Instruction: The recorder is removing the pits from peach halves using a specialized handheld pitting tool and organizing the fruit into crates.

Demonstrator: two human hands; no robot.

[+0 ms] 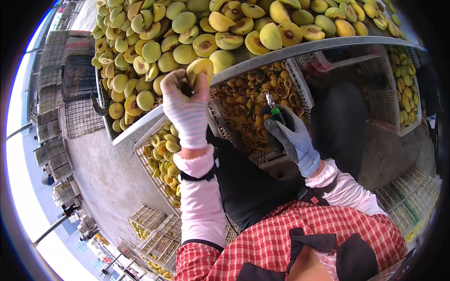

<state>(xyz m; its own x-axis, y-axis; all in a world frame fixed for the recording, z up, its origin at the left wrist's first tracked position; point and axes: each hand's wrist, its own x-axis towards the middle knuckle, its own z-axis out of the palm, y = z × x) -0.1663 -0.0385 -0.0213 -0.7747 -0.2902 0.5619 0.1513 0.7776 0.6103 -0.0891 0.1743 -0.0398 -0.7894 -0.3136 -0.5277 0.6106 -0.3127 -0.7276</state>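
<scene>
My left hand point(186, 103), in a pale striped knit glove, pinches a yellow-green peach half point(200, 68) between thumb and fingers. It holds the peach half at the near edge of a metal-rimmed table point(262, 58) heaped with peach halves point(205, 45), several with brown pit hollows showing. My right hand point(293, 138), in a grey-blue glove with a dark coated palm, is closed around a small hand tool point(273, 105) with a green collar and a metal tip pointing up. The tool is apart from the fruit, and most of its handle is hidden in the glove.
Below the table edge, between my hands, sits a crate of small cupped fruit pieces point(253, 100). A crate of hollowed peach halves point(165, 157) stands at the left, another fruit-filled crate point(405, 89) at the right. Stacked crates point(157, 229) and a dark crate point(80, 77) rest on the concrete floor.
</scene>
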